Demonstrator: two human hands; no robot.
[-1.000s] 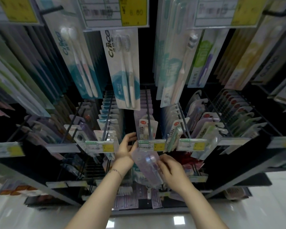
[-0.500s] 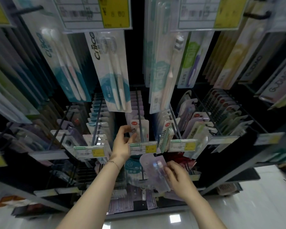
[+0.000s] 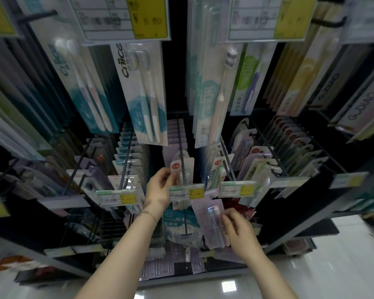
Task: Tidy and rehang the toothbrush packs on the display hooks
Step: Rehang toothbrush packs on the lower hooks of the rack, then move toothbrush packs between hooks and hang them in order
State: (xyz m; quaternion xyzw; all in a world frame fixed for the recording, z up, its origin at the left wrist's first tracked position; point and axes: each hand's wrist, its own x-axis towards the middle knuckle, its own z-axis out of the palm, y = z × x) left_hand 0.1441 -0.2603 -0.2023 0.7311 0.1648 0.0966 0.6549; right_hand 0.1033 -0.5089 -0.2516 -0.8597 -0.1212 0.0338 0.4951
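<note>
My right hand (image 3: 238,228) holds a pale purple toothbrush pack (image 3: 209,221) by its right edge, just below the middle hook's price tag (image 3: 186,192). The pack's top reaches up behind that tag. My left hand (image 3: 160,186) pinches the front hanging pack (image 3: 178,169), which has a red sticker, on the middle hook (image 3: 181,152). More purple packs hang in a row behind it on the same hook.
Long toothbrush packs (image 3: 143,93) hang from upper hooks close overhead, with large price labels (image 3: 125,18). Neighbouring hooks left (image 3: 125,160) and right (image 3: 227,162) carry several packs. Lower hooks hold more packs (image 3: 177,229). A white tiled floor (image 3: 311,277) lies below.
My left hand rose from beside the price tag to grip the front hanging pack. My right hand shifted the purple pack up towards the tag. The view moved closer to the hooks.
</note>
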